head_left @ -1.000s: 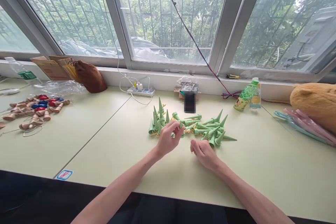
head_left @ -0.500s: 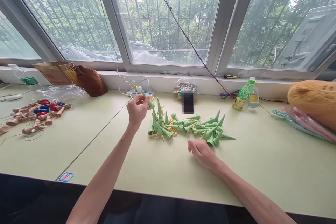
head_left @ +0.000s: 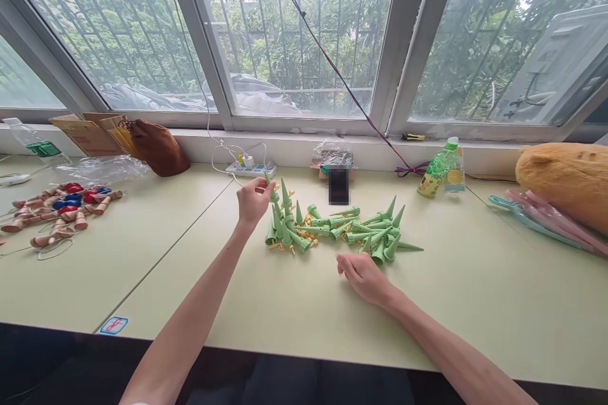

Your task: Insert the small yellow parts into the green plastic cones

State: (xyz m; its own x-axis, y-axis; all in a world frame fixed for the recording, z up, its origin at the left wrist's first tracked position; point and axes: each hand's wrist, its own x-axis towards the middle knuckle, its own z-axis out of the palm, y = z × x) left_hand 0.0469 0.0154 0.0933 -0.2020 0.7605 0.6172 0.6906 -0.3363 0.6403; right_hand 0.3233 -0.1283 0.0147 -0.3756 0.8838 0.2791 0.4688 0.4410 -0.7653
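While I look down at the table (head_left: 475, 310), I see a big pile of green cones (head_left: 351, 231) in the middle, some standing up and some lying flat. Behind the pile, by the window ledge, sit a white power strip (head_left: 249, 169), a crinkly plastic bag (head_left: 334, 153) and a green bottle (head_left: 437, 172). Far to the left lie wooden toys with red and blue balls (head_left: 61, 209) and a brown bag (head_left: 156, 147). Far to the right are a fluffy orange toy (head_left: 565, 180) and some pink and blue sticks (head_left: 546, 220).

The way from my hands to the pile is open. The near part of the table gives lots of room on both sides of the pile, and its front edge runs under my arms.

My left hand (head_left: 251, 202) is lifted just over the left end of the pile. Its thumb and fingers pinch one green cone (head_left: 272, 193), tilted with its tip up. My right hand (head_left: 363, 275) rests on the table just in front of the pile, fingers loosely curled, holding nothing, close to the nearest cones but apart from them.
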